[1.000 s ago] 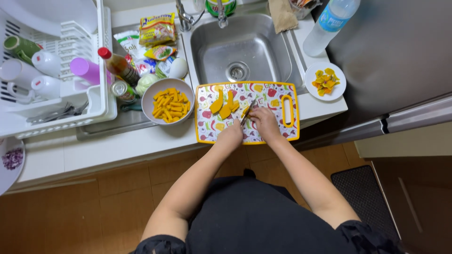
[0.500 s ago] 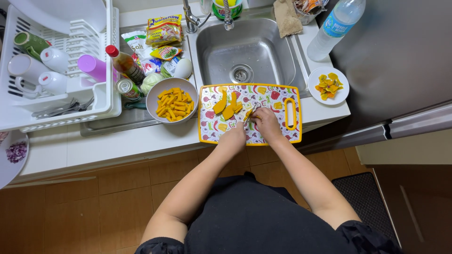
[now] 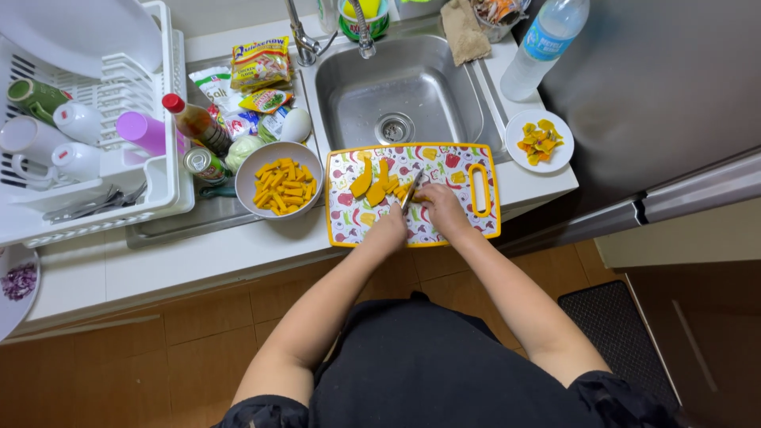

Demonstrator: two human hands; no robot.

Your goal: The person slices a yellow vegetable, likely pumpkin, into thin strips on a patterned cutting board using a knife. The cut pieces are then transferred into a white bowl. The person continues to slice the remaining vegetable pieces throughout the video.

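A patterned cutting board (image 3: 476, 223) with a yellow rim lies on the counter in front of the sink. Orange vegetable slices (image 3: 372, 184) lie on its upper left part. My right hand (image 3: 444, 210) grips a knife (image 3: 411, 192) whose blade points up and left into the slices. My left hand (image 3: 388, 231) rests on the board just left of the blade, fingers curled by the piece under the knife. Left of the board stands a grey bowl (image 3: 277, 187) holding several orange sticks.
The steel sink (image 3: 404, 91) lies behind the board. A small white plate (image 3: 539, 141) with orange scraps sits at right, a water bottle (image 3: 543, 47) beyond it. Bottles, a can, packets and an egg crowd the left, by a white dish rack (image 3: 87, 127).
The view has shifted slightly and drawn closer. My hands stay on the board, with the knife working at the same spot among the slices.
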